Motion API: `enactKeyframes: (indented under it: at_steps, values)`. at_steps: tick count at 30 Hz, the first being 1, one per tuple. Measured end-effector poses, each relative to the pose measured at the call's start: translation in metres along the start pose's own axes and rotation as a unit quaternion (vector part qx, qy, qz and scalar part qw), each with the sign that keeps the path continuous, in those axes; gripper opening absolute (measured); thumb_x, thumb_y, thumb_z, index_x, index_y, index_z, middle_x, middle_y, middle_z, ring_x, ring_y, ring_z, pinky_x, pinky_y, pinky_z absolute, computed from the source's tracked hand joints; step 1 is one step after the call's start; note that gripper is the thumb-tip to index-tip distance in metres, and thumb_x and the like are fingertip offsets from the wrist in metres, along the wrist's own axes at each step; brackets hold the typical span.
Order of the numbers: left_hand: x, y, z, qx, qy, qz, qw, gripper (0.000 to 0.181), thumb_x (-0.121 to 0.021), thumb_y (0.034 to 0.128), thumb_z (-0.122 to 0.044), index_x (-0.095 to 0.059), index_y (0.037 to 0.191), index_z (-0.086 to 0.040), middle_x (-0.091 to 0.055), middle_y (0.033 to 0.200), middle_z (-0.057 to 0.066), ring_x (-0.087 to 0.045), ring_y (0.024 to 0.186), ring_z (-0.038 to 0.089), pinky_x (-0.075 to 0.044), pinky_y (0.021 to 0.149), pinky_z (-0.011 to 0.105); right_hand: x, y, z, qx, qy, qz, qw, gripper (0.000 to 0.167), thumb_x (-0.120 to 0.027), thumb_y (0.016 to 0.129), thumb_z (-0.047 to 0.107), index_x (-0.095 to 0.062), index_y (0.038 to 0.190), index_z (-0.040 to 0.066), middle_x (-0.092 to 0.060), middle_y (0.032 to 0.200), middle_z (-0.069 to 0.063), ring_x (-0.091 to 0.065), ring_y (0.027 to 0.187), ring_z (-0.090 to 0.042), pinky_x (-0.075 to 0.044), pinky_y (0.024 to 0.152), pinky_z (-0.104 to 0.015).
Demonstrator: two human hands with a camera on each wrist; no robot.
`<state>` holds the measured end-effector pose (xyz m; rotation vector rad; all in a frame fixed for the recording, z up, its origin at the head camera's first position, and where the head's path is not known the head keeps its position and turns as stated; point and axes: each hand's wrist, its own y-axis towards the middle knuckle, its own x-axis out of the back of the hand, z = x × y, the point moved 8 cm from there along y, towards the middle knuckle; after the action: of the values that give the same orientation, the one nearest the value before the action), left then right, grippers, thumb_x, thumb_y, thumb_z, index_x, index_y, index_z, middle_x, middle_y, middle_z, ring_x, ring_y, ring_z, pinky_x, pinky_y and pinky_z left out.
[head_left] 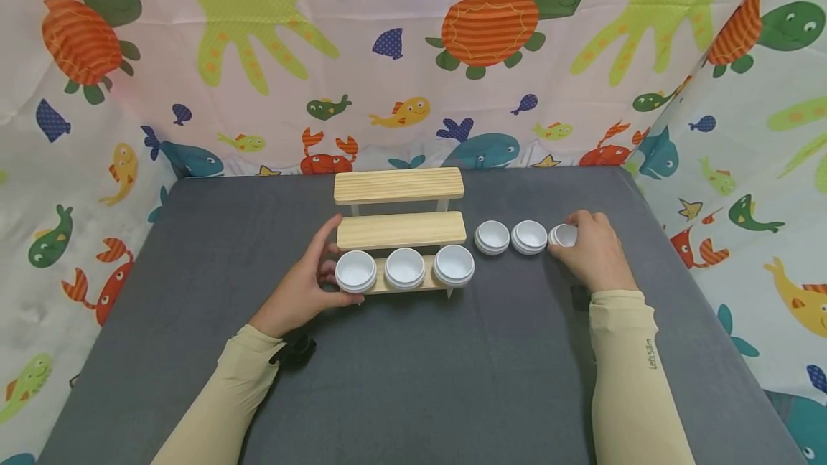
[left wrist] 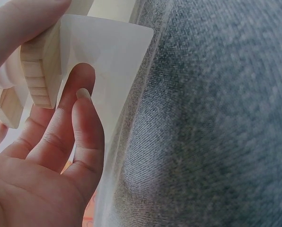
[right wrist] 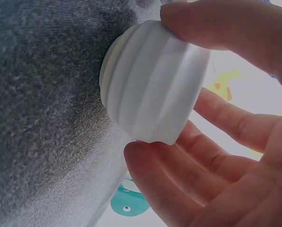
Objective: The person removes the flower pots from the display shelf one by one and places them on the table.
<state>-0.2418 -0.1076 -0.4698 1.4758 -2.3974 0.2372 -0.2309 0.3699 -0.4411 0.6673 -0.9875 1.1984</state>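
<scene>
A three-tier stand with pale wooden boards stands near the middle of the table. Three white ribbed cups, the middle one among them, sit in a row on its lowest board. My left hand grips the stand's left end; in the left wrist view the thumb lies against a wooden board and fingers curl by the translucent side panel. To the right, my right hand pinches a white ribbed cup between thumb and fingers, low at the cloth. Its far side is hidden.
Two more white cups, one nearer the stand and one beside it, stand on the grey tablecloth left of the right hand. A printed sea-animal curtain hangs behind the table and along both sides.
</scene>
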Motion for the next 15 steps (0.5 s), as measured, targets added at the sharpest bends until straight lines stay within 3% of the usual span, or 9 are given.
enactKeyframes:
  at_steps: [15]
  values:
    - [-0.0011,-0.0005,-0.0052,0.006,-0.007,0.006,0.9999,0.141,-0.101,0.0732,-0.008,-0.008,0.171,-0.048,-0.056,0.134,0.009,-0.074,0.105,0.023,-0.057,0.092,0.028,-0.0017,-0.0036,0.0007,-0.009,0.005,0.005,0.9999,0.06,-0.078,0.095,0.03,-0.055,0.14,-0.004,-0.051,0.133,-0.031,-0.055,0.113,-0.046,-0.051,0.096,-0.065]
